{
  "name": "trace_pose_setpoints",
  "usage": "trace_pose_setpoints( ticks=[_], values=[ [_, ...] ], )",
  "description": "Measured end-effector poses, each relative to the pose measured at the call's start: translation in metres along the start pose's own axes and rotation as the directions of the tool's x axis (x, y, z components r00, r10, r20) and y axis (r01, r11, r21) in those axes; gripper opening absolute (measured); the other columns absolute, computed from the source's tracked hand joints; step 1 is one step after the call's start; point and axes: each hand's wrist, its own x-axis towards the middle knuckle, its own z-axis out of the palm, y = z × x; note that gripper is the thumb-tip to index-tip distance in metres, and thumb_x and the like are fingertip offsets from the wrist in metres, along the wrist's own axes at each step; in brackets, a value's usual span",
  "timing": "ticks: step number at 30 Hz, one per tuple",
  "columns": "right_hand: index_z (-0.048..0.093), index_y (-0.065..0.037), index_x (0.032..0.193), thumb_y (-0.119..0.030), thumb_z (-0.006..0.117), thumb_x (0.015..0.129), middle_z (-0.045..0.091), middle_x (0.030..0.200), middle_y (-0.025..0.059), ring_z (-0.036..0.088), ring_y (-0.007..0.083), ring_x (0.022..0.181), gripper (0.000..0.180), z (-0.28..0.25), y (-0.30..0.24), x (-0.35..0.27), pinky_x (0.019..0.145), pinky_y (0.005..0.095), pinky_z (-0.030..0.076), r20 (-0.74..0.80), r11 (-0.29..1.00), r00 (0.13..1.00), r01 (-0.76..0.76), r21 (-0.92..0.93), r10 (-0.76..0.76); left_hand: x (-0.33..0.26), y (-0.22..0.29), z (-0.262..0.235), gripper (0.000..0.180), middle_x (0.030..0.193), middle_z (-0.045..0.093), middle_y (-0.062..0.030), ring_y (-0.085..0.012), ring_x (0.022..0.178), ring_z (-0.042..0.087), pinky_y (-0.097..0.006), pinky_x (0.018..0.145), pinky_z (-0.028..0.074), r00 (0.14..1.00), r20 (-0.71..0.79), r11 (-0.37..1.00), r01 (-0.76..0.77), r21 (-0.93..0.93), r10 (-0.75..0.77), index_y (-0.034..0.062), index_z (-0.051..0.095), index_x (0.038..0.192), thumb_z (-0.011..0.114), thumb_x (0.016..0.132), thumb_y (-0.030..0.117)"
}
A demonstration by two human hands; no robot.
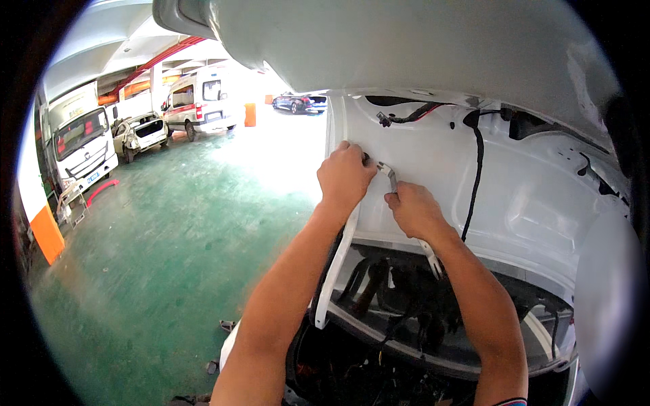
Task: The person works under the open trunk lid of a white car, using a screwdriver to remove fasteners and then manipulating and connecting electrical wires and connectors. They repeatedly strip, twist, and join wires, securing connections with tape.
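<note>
Raised trunk lid (433, 61) is plain white inside & out, w/ a black cable (477, 169) running down it. Silver metal tool (389, 174) sits at the lid's inner panel. Floor (169, 223) left of the lid is glossy green. Van (200, 101) beyond is white w/ red stripe, orange post (250, 114) next to it.

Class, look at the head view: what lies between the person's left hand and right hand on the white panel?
A small metal wrench spans the gap between left hand and right hand.
</note>
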Motion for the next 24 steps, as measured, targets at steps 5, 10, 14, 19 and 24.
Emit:
trace_pose_setpoints(
  ticks=[5,10,14,19,24],
  values=[
    [0.066,0.005,0.098,-0.028,0.053,0.098,0.069,0.096,0.0263,0.067,0.0438,0.093,0.035,-0.010,-0.009,0.011,0.087,0.0525,0.052,0.095,0.996,0.995,-0.013,0.083,0.005,-0.010,-0.010,0.013,0.015,0.090,0.063,-0.0090,-0.0345,0.081,0.065,-0.046,0.068,0.053,0.990,-0.143,0.987,-0.039,-0.153,0.017,0.0063,0.068,0.080,0.070,0.078,0.021],
    [0.064,0.012,0.092,-0.025,0.052,0.098,0.068,0.076,0.0278,0.070,0.0403,0.070,0.039,-0.031,-0.022,0.017,0.079,0.0487,0.056,0.230,0.985,0.973,-0.057,0.164,0.018,-0.010,-0.016,0.011,0.015,0.089,0.061,-0.0079,-0.0319,0.085,0.064,-0.045,0.068,0.052,0.988,-0.135,0.976,-0.096,-0.195,0.070,0.0061,0.065,0.080,0.070,0.079,0.021],
    [0.063,0.015,0.084,-0.022,0.052,0.097,0.064,0.061,0.0267,0.068,0.0381,0.053,0.041,-0.038,-0.036,0.020,0.073,0.0473,0.057,0.263,0.975,0.964,-0.092,0.204,0.036,-0.012,-0.019,0.016,0.017,0.088,0.061,-0.0087,-0.0322,0.080,0.064,-0.043,0.069,0.051,0.973,-0.199,0.972,-0.156,-0.174,0.120,0.0052,0.065,0.084,0.070,0.081,0.021],
    [0.066,0.009,0.093,-0.021,0.055,0.096,0.070,0.083,0.0245,0.071,0.0370,0.076,0.032,-0.009,-0.001,0.024,0.077,0.0487,0.056,0.097,0.971,0.976,0.206,-0.120,-0.195,-0.017,-0.016,0.020,0.016,0.087,0.061,-0.0090,-0.0317,0.078,0.063,-0.042,0.067,0.050,0.969,-0.230,0.971,-0.138,-0.193,0.091,0.0051,0.065,0.085,0.070,0.081,0.020],
    [0.067,0.001,0.099,-0.023,0.059,0.095,0.070,0.096,0.0210,0.069,0.0380,0.091,0.026,-0.013,0.009,0.024,0.080,0.0501,0.054,0.077,0.912,0.959,0.283,-0.299,-0.272,-0.026,-0.019,0.027,0.014,0.087,0.060,-0.0087,-0.0299,0.075,0.063,-0.040,0.066,0.050,0.937,-0.344,0.952,-0.156,-0.262,0.059,0.0042,0.064,0.084,0.072,0.080,0.016]
  ],
)
